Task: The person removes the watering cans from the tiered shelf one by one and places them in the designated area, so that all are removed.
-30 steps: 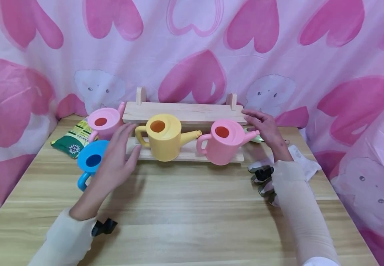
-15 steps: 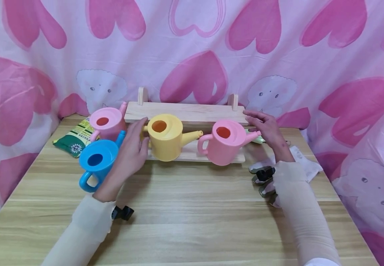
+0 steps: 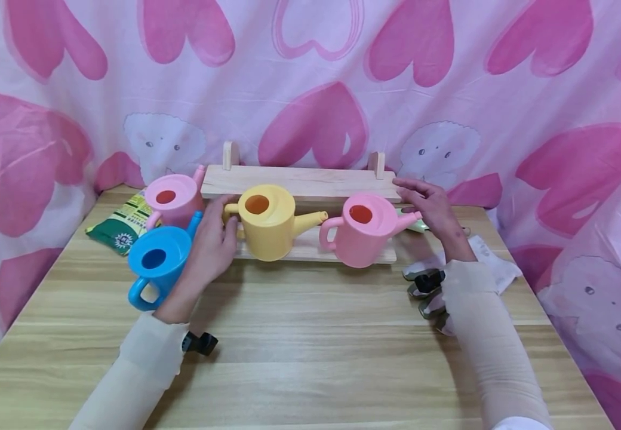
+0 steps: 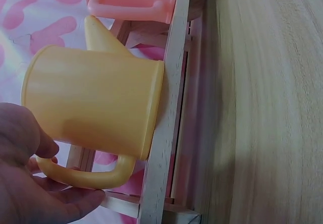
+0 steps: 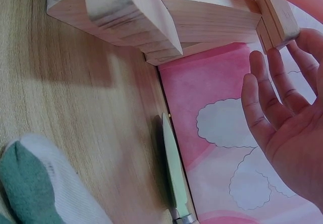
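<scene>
Head view: a left hand (image 3: 208, 251) pinches the handle of a yellow plastic watering can (image 3: 269, 230) on a two-tier pale wooden shelf (image 3: 300, 181), while a right hand (image 3: 435, 212) touches the shelf's end.

The left thumb and fingers bend around the handle from either side; the can stands upright on the lower board, spout pointing at a pink plastic watering can (image 3: 363, 242) beside it. The right fingers are nearly straight and spread, holding nothing, a fingertip against the upper board's end. Near the left hand stand a blue plastic watering can (image 3: 164, 272) and, behind it, a second pink watering can (image 3: 178, 209) by a green-and-yellow printed bag (image 3: 119, 230). Right wrist view shows a pale green blade (image 5: 174, 168) on the wood-grain table (image 5: 96, 113).
</scene>
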### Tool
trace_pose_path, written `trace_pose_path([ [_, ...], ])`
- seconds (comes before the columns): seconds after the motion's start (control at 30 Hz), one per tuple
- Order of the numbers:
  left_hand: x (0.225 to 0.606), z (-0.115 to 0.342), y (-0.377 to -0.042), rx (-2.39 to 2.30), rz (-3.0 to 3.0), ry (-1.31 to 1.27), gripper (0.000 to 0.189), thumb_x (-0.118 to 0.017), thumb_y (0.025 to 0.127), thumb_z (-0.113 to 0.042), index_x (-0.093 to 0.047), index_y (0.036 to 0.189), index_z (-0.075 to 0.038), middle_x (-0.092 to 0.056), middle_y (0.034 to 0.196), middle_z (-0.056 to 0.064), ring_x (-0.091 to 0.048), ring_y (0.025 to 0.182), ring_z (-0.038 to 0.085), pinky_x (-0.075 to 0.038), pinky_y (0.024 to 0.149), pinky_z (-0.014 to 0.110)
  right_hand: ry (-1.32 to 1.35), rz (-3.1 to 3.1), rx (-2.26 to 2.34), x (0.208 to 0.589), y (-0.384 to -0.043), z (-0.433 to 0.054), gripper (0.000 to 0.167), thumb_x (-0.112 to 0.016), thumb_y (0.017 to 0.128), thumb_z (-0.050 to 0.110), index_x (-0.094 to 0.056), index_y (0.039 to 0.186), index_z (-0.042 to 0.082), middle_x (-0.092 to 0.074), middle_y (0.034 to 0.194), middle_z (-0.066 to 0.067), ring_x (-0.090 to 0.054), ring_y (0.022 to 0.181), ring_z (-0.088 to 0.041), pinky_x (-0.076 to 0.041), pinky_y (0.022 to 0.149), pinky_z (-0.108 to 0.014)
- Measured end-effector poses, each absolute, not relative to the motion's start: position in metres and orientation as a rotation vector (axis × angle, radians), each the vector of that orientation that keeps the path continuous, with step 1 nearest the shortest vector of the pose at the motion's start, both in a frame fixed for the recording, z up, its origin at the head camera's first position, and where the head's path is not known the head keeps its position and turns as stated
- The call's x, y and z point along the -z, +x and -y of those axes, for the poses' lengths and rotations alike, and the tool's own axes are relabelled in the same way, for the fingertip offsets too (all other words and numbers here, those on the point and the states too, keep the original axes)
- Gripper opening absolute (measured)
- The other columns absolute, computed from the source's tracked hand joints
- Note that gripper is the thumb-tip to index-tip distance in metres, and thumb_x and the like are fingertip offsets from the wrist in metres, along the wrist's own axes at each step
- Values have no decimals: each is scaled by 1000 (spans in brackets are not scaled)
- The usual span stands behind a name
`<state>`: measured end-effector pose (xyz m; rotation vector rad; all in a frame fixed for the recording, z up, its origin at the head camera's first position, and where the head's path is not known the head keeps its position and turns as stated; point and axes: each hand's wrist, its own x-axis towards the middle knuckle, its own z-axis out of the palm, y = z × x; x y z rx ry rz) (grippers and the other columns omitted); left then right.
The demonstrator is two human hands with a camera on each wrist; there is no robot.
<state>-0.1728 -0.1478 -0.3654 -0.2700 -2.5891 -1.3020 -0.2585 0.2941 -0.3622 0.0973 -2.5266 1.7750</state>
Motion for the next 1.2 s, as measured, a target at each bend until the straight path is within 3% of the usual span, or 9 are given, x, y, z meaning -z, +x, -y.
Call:
trace_pose_path([
  [0.17,365,147,-171,1277,2591,-269,48,-51,107,-5,-38,154,-5,-44,150,17,-43,136,35,-40,112,56,92,2543,-1767,361,-258,-294,48,-70,100,38,-65,141,13,-53,150,-6,-67,101,-12,-59,85,-32],
  [0.5,360,150,-164,1217,2597,-247,38,-53,106,-4,-49,144,0,-54,137,19,-52,122,35,-48,105,55,87,2563,-1751,362,-260,-295,49,-69,100,38,-64,142,12,-52,151,-7,-67,100,-11,-60,84,-32],
  [0.83,354,155,-144,1133,2661,-283,35,-57,107,-11,-54,140,0,-59,120,16,-55,102,30,-58,84,48,106,2580,-1722,361,-258,-295,49,-68,101,38,-64,142,13,-53,150,-7,-66,102,-12,-60,86,-34],
  [1.07,347,160,-131,1278,2714,-295,39,-60,106,-15,-55,143,-3,-61,129,15,-59,115,32,-59,87,50,112,2573,-1729,362,-260,-297,49,-68,101,38,-63,142,12,-51,151,-8,-67,101,-11,-60,86,-35],
  [1.2,344,165,-126,1300,2735,-315,40,-62,105,-15,-57,142,-3,-63,128,15,-61,115,32,-58,89,50,114,2576,-1730,363,-261,-297,49,-68,101,37,-63,142,12,-51,151,-7,-67,101,-11,-60,86,-34],
])
